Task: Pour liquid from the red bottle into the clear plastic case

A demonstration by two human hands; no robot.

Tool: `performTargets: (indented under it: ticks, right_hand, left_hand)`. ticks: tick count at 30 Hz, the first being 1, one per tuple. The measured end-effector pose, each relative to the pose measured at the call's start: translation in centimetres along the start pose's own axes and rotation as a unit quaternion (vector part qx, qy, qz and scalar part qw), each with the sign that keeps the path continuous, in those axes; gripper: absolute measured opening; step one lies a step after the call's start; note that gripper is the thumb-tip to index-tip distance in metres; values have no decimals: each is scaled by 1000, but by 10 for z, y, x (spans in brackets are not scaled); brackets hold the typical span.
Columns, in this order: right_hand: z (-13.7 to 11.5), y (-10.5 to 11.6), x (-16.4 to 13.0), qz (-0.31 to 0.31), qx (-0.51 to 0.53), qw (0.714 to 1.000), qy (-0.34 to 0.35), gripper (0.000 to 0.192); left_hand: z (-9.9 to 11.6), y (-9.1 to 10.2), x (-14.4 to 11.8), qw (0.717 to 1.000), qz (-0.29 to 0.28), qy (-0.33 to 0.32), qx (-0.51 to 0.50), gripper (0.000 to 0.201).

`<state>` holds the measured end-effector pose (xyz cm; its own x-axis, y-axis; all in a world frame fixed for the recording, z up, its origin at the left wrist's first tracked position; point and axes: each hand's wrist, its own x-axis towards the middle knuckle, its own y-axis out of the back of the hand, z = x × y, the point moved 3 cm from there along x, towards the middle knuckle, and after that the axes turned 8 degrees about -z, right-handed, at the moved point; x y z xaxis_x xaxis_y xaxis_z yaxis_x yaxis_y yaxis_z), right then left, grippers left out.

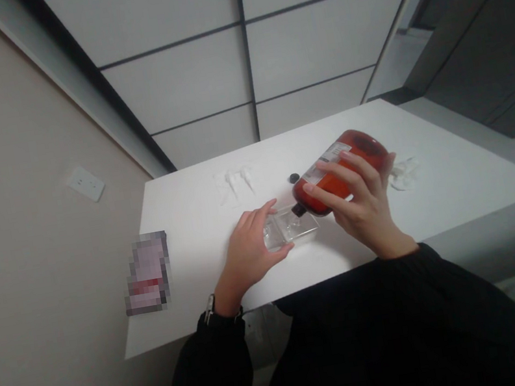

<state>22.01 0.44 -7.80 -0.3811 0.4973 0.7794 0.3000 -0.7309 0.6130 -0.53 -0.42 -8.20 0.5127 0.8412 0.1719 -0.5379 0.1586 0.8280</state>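
Observation:
My right hand [362, 202] is wrapped round a large amber-red bottle [333, 173] with a pale label. The bottle is tilted, its dark neck pointing down and left over a clear plastic box [300, 228]. On the table, that box shows two compartments. My left hand [253, 243] grips the box's left end between thumb and fingers. Whether liquid is flowing from the neck I cannot tell. A small black cap [294, 178] lies on the table just behind the bottle's neck.
The white table [191, 270] meets a wall at left. Two small white nozzle-like pieces [240, 181] lie at the back. Crumpled white tissue or plastic [405, 173] is at right. A blurred-out flat object [147, 273] lies near the left edge. White panelled doors [189, 79] stand behind.

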Motion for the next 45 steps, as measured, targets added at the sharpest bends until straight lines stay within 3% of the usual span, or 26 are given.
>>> performTargets:
  ticks: [4,14,25,30,39,45]
  right_hand:
    - [1,-1,-1,-18,0,1000,-10,74]
    - [-4,6,4,9,1,1000,6,64]
    - [-4,4,-2,-40,48,998,-25,78]
    - [-4,5,-2,-37,59,997,-26,75]
    - [-3,0,-3,-100,92,988,-70,76]
    - [-3,2,-3,-76,85,990,-83,78]
  left_hand:
    - [0,0,0,1000,-2,3,-2,80]
    - [0,0,0,1000,-1,-5,4,80]
    - [1,-1,0,1000,2,-5,2,80]
    - [1,0,0,1000,3,-5,-3,81]
    - [2,1,0,1000,3,-6,-5,81]
    - [1,0,1,1000,6,1,-3,81]
